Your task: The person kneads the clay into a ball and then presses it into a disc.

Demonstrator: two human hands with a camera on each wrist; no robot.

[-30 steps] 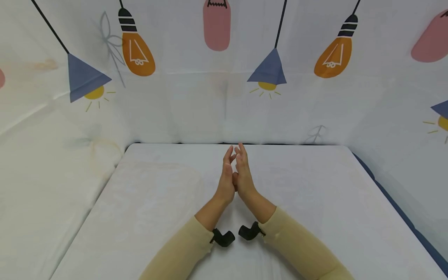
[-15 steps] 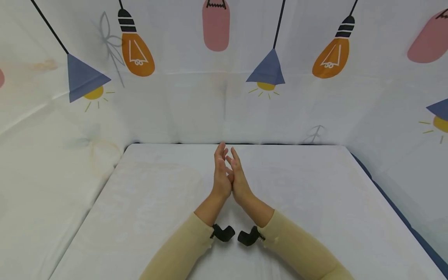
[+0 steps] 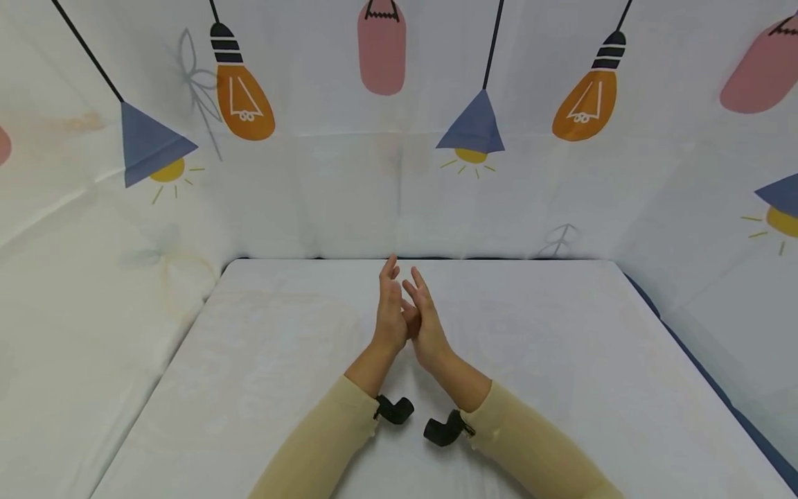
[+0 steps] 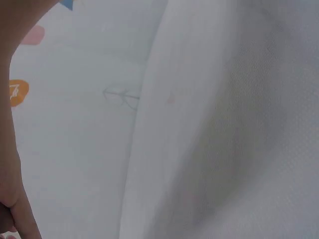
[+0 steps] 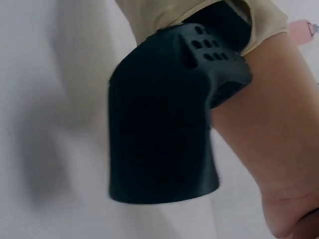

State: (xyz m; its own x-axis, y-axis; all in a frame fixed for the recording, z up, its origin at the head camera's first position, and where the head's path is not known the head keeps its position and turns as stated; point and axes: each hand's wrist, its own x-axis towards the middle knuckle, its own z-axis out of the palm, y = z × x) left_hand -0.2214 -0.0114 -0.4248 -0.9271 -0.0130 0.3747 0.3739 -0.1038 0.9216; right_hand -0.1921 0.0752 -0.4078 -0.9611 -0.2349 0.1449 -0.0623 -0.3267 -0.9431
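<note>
In the head view my two bare hands meet above the middle of the table, fingers pointing away from me. The left hand (image 3: 391,313) is upright on its edge, fingers mostly straight. Against its palm side leans the right hand (image 3: 429,327), its heel a little nearer to me. Some fingers show between the palms; whether a thing lies between them is hidden, and I see none. The fingertips stand slightly apart at the top. The left wrist view catches only part of a hand and wrist (image 4: 11,164) at its left edge.
A white cloth covers the table (image 3: 280,374). Behind it hangs a white curtain (image 3: 349,194) printed with lamps and bulbs. Black wrist mounts stick out below the sleeves, one on the left (image 3: 396,410) and one on the right (image 3: 443,428). A black mount (image 5: 162,124) fills much of the right wrist view.
Both hands have shifted a little to the left and slid against each other. The right hand now sits slightly nearer to me than the left.
</note>
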